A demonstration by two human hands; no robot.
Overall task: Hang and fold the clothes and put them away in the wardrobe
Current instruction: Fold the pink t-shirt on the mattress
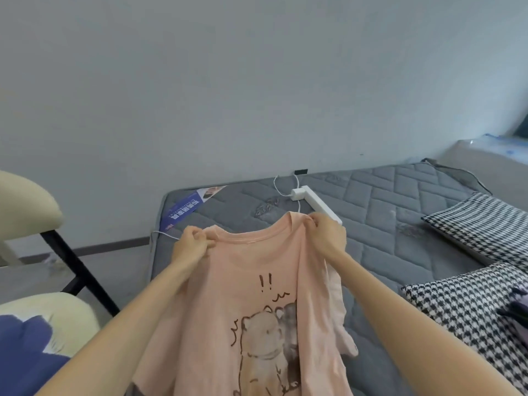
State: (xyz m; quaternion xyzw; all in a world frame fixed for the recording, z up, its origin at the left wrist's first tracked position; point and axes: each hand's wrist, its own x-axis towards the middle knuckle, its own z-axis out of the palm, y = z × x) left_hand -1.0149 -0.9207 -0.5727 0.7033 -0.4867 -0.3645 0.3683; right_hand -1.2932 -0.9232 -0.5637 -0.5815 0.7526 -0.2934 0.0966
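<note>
A pink T-shirt (251, 284) with a brown cartoon animal print hangs in front of me, held up by its shoulders above a grey quilted mattress (380, 212). My left hand (191, 243) pinches the left shoulder by the collar. At the other shoulder, my right hand (328, 234) grips the fabric a little higher, so the shirt tilts. Its lower hem is out of view at the bottom. No hanger or wardrobe is in view.
A white power strip (315, 201) with a cable lies on the mattress behind the shirt. Two houndstooth pillows (485, 227) (468, 312) sit at the right. A cream chair (25, 207) with black legs stands at the left, blue cloth (31, 350) on its seat.
</note>
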